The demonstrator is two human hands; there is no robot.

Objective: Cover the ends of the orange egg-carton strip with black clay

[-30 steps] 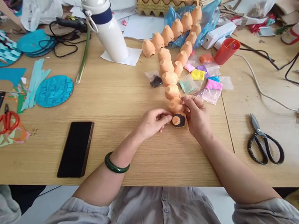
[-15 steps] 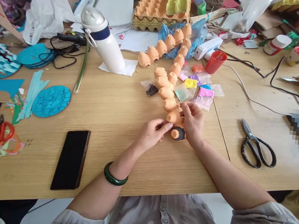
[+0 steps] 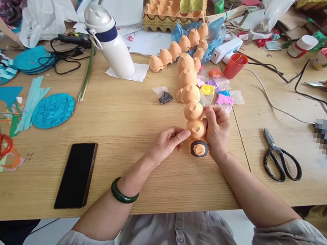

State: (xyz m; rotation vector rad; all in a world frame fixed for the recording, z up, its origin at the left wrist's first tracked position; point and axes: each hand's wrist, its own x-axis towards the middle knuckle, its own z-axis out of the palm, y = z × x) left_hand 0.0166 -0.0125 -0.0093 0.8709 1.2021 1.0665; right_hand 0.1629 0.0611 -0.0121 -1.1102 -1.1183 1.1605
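1. At the left of the table, a black phone lay near the front edge, well apart from the work; a sweep of the left forearm could have pushed it off.
2. The left hand was loosely curled, its thumb and forefinger touching the near end of the orange egg-cup chain. That light pinch could have slipped and let the end drop.
3. The chain ran from the middle of the table away towards the blue bag at the far side. Its nearest cup, ringed in black, sat just beside both hands. Lifting the raised near part further could, in all likelihood, have strained the joins between cups.
4. The right hand was closed around the chain's near cups from the right side. A hard squeeze might have crushed the thin pulp.
5. Small clay packets lay touching the chain's right side; dragging the chain could have scattered them towards the black scissors.
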